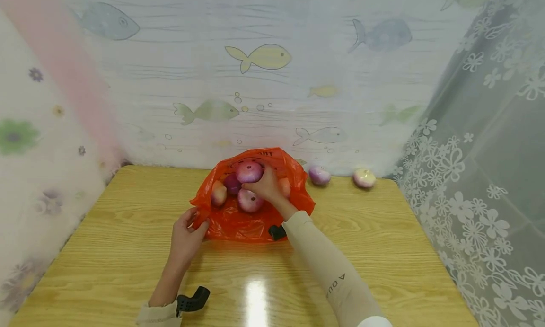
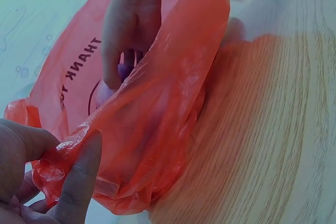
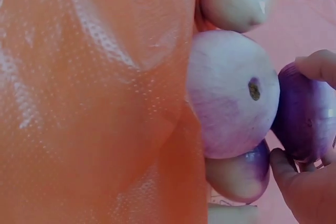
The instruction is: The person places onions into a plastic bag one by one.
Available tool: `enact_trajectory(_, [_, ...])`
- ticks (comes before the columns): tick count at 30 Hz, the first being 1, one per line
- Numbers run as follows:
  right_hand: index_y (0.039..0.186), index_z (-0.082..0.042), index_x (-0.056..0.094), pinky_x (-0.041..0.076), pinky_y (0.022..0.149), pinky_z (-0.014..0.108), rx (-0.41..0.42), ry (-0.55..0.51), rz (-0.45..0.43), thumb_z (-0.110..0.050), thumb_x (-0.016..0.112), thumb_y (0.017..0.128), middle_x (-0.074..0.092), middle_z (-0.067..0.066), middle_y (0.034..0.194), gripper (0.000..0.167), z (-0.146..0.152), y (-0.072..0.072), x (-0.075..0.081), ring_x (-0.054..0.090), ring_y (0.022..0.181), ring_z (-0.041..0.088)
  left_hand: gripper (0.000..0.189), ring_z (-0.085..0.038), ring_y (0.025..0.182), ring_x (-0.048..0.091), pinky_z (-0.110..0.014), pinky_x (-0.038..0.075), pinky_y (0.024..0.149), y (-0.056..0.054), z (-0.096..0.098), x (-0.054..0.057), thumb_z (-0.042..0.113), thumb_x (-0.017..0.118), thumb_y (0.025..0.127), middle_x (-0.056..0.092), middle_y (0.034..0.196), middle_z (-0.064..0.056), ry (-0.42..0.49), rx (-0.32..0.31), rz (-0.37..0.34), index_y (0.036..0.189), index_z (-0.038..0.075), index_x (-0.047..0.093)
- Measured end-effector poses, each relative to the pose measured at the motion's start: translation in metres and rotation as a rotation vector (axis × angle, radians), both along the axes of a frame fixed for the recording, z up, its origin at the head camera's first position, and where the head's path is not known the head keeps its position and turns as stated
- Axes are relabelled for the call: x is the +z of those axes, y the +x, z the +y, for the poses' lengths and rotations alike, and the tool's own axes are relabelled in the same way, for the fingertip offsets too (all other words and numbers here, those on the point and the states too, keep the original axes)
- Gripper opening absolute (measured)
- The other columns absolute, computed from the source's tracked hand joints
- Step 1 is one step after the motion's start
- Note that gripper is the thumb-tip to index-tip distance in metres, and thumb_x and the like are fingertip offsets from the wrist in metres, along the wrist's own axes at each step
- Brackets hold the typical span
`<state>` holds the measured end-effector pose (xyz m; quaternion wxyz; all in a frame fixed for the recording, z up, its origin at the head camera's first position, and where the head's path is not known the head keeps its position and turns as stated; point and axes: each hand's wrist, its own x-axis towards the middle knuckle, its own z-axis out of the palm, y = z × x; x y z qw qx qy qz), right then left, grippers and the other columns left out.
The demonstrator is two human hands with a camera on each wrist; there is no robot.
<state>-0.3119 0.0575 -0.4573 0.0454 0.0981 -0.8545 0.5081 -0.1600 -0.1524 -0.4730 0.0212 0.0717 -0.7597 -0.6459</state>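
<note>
A thin red plastic bag (image 1: 242,227) lies on the table with its mouth facing me and several onions inside. My left hand (image 1: 185,234) pinches the bag's left rim between thumb and fingers; the crumpled film bunches there in the left wrist view. Reaching into the bag, my right hand (image 1: 268,185) grips a purple onion (image 3: 302,111), thumb on one side and fingers on the other. Beside it sits a large pale onion (image 3: 233,95) with a dark spot. Another pale onion (image 3: 236,1) and a yellow-purple onion (image 3: 239,177) lie near it, partly covered by the film.
Two more onions stand outside the bag at the table's back right: a purple and white onion (image 1: 319,175) and a paler onion (image 1: 364,178). Behind the wooden table (image 1: 366,242) hangs a fish-print curtain (image 1: 272,95), with a flower-patterned sheer curtain (image 1: 481,185) at right.
</note>
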Motion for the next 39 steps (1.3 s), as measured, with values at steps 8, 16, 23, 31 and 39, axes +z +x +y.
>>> enact_trajectory(8, [0.147, -0.003, 0.043, 0.048, 0.109, 0.041, -0.005, 0.014, 0.002, -0.015, 0.088, 0.075, 0.059, 0.016, 0.134, 0.085, 0.003, 0.001, 0.007, 0.060, 0.122, 0.030, 0.050, -0.033, 0.120, 0.063, -0.015, 0.056, 0.080, -0.001, 0.000, 0.000, 0.007, 0.055, 0.102, 0.048, 0.149, -0.022, 0.007, -0.007, 0.000, 0.150, 0.001, 0.042])
enact_trajectory(16, [0.149, -0.003, 0.040, 0.044, 0.113, 0.044, 0.008, 0.095, -0.009, -0.017, 0.085, 0.078, 0.056, 0.017, 0.137, 0.086, 0.006, 0.010, 0.021, 0.053, 0.127, 0.032, 0.051, -0.036, 0.120, 0.062, -0.015, 0.057, 0.078, 0.000, 0.001, 0.001, 0.007, 0.054, 0.103, 0.046, 0.150, -0.022, 0.007, -0.010, -0.016, 0.152, 0.002, 0.040])
enact_trajectory(23, [0.153, 0.002, 0.032, 0.034, 0.119, 0.050, 0.034, 0.143, -0.064, -0.019, 0.080, 0.084, 0.044, 0.024, 0.147, 0.087, 0.008, 0.023, 0.041, 0.040, 0.137, 0.038, 0.050, -0.032, 0.116, 0.063, -0.016, 0.057, 0.077, 0.000, 0.001, 0.004, 0.007, 0.055, 0.103, 0.048, 0.149, -0.023, -0.004, -0.005, -0.020, 0.151, 0.001, 0.041])
enact_trajectory(31, [0.156, -0.001, 0.027, 0.037, 0.118, 0.050, 0.123, 0.131, -0.089, -0.027, 0.076, 0.088, 0.037, 0.022, 0.156, 0.088, 0.015, 0.048, 0.077, 0.042, 0.140, 0.038, 0.051, -0.025, 0.111, 0.066, -0.018, 0.058, 0.077, 0.000, 0.000, 0.005, 0.006, 0.054, 0.103, 0.048, 0.147, -0.023, 0.018, -0.017, -0.025, 0.152, 0.001, 0.039])
enact_trajectory(39, [0.158, -0.011, 0.029, 0.046, 0.112, 0.046, 0.215, -0.059, -0.069, -0.028, 0.072, 0.095, 0.036, 0.011, 0.158, 0.078, 0.039, 0.083, 0.117, 0.048, 0.137, 0.032, 0.049, -0.013, 0.099, 0.069, -0.019, 0.059, 0.075, 0.001, 0.001, 0.005, 0.004, 0.053, 0.103, 0.049, 0.146, -0.024, 0.042, -0.019, -0.015, 0.150, 0.000, 0.040])
